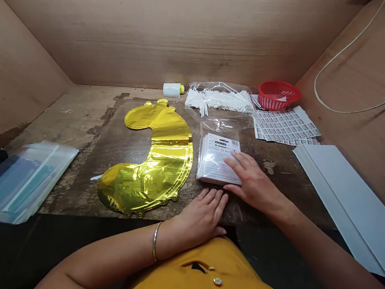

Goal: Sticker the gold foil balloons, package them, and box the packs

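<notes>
My right hand [250, 174] rests on the right edge of a stack of printed white cards in clear bags [218, 158], its fingers apart over the top one. Flat on the table's front edge lies my left hand [204, 214], fingers stretched out just below the stack and holding nothing. To the left of the stack, a shiny gold foil balloon [160, 161], uninflated and curved like a C, is spread out on the table. A short white tab sticks out at its left end.
Clear plastic sleeves [28, 178] lie at the left. Behind are a white roll [172, 90], a bag of white sticks [220, 98] and a red basket [278, 94]. Sticker sheets [284, 124] and long white card [355, 206] lie at the right. A white cable [325, 104] hangs along the right wall.
</notes>
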